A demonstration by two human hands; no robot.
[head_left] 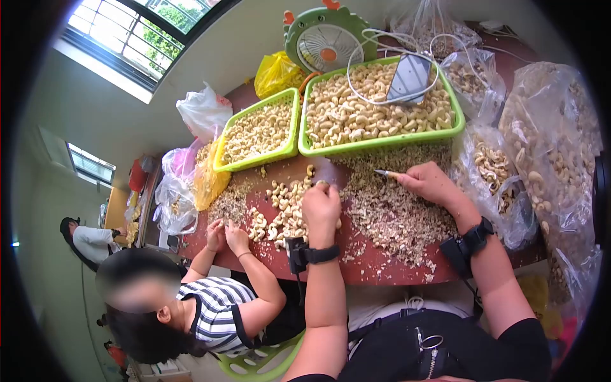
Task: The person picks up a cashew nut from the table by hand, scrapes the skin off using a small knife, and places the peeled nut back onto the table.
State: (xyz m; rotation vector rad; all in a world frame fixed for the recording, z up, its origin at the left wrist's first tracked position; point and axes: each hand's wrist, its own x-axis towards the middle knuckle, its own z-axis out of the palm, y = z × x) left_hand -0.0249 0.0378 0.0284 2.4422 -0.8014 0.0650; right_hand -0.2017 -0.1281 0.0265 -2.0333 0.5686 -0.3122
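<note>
My right hand [428,183] is closed around the handle of a small knife [389,174], its blade pointing left over a heap of brown skin flakes [401,219]. My left hand [321,207] is closed with its fingertips together, at the right side of a loose pile of cashew nuts [287,207] on the dark red table [388,275]. A small pale bit shows at the left fingertips, too small to name. Behind my hands stand a large green basket [382,143] and a smaller yellow-green basket [258,162], both full of cashews.
A phone [409,77] with a white cable lies on the large basket, before a green fan [331,41]. Bags of nuts [550,146] line the right side; more plastic bags [178,184] stand left. A person's hands [227,237] work close by at the table's left edge.
</note>
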